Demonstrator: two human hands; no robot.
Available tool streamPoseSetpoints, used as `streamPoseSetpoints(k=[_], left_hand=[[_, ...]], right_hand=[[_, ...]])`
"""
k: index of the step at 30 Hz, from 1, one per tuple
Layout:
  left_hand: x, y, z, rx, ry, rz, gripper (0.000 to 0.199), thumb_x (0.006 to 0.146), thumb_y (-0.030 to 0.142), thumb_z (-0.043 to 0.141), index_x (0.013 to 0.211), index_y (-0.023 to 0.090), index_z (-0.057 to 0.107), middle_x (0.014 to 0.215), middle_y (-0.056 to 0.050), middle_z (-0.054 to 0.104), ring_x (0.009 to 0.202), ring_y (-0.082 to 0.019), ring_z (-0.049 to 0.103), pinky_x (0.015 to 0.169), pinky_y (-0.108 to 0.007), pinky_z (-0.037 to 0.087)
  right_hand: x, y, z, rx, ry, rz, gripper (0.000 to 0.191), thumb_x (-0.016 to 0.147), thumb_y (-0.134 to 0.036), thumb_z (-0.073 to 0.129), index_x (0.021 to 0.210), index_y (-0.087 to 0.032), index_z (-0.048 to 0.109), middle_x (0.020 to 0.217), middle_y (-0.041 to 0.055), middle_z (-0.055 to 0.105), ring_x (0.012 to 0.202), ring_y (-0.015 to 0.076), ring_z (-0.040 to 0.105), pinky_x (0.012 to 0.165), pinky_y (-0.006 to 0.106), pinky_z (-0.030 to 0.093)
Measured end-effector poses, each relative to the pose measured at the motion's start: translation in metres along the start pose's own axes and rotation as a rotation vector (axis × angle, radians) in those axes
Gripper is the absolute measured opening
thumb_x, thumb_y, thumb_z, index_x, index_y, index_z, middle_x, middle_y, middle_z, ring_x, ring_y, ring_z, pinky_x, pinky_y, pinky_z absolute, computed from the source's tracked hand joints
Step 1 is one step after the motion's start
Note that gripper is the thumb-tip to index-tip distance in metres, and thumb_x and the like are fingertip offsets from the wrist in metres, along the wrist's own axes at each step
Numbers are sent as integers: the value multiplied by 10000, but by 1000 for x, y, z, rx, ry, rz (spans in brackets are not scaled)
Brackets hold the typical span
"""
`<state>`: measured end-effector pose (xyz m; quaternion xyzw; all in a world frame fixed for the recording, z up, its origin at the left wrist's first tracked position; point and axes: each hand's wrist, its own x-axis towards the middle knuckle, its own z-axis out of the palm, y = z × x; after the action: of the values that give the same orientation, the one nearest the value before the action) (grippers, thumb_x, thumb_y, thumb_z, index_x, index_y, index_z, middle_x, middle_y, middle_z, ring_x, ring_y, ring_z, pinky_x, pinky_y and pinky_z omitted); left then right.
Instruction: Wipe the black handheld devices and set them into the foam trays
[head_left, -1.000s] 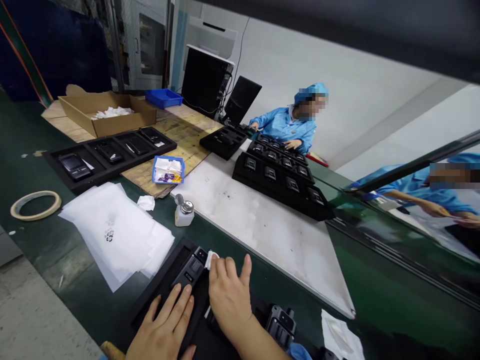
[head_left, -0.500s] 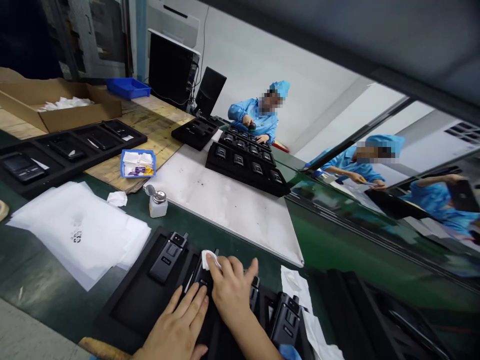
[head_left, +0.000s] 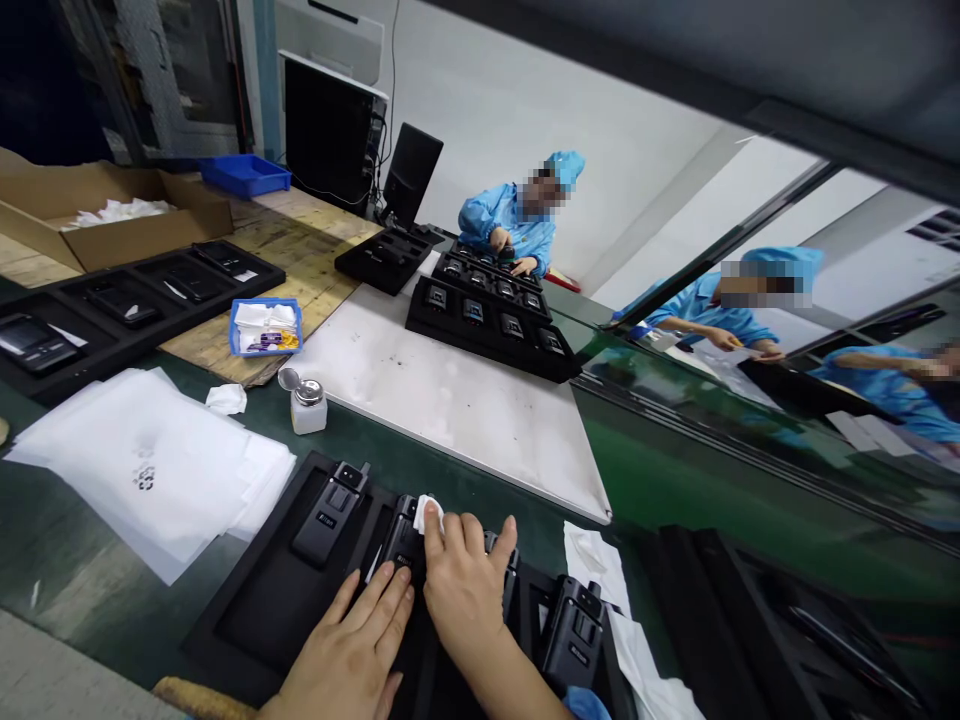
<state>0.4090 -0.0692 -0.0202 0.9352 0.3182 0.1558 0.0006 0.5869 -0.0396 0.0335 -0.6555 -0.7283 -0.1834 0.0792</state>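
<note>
A black foam tray lies in front of me with several black handheld devices in its slots. My left hand lies flat with fingers stretched over the lower end of the second device. My right hand presses a small white wipe with its index finger at the upper right edge of that device. The leftmost device and the rightmost device lie untouched. A third device is partly hidden behind my right hand.
A dispenser bottle, white sheets and a blue box of wipes stand beyond the tray. Crumpled tissues lie right, beside stacked black trays. People in blue work farther back.
My right hand has slid the wipe slightly right, from the top of the second device to its edge, uncovering more of the device. My left hand has stayed on its lower end.
</note>
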Motion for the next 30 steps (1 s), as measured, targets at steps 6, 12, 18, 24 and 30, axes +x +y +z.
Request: streamPoseSetpoints(k=[6, 12, 18, 24, 30], left_hand=[[-2, 2, 4, -42, -4, -26, 858, 644, 114, 516, 1493, 142, 397, 1586, -43, 364, 1475, -243, 294, 1161, -413, 364], [0, 1, 0, -31, 13, -12, 843, 658, 109, 518, 1491, 133, 389, 1587, -53, 365, 1463, -250, 315, 1148, -419, 369], [2, 2, -5, 2, -15, -2, 835, 661, 100, 520, 1485, 134, 395, 1577, -48, 385, 1450, -256, 339, 1154, -426, 351], [3, 1, -12, 34, -44, 1, 805, 685, 117, 504, 1483, 157, 406, 1577, -35, 380, 1439, -241, 363, 1133, -405, 382], [2, 2, -13, 21, -66, 1, 812, 690, 89, 517, 1489, 157, 393, 1589, -30, 359, 1448, -241, 348, 1173, -411, 338]], right_hand=[[-13, 33, -3, 70, 36, 77, 388, 825, -35, 494, 1100, -216, 699, 882, 89, 647, 946, 294, 506, 1078, 737, 107], [5, 41, 9, 253, 5, 20, 472, 867, -32, 498, 1207, -313, 667, 978, 45, 665, 978, 254, 488, 1054, 727, 161], [28, 40, 20, 307, 31, -171, 389, 905, -108, 568, 1208, -332, 662, 1034, 21, 677, 1046, 243, 470, 1098, 717, -22], [31, 59, 20, 301, 96, -504, 350, 950, -176, 518, 1261, -286, 637, 1032, 20, 683, 1071, 220, 474, 1139, 667, -86], [28, 74, 22, 341, 134, -599, 343, 986, -213, 447, 1270, -237, 636, 1012, 26, 685, 1063, 217, 482, 1152, 656, -84]])
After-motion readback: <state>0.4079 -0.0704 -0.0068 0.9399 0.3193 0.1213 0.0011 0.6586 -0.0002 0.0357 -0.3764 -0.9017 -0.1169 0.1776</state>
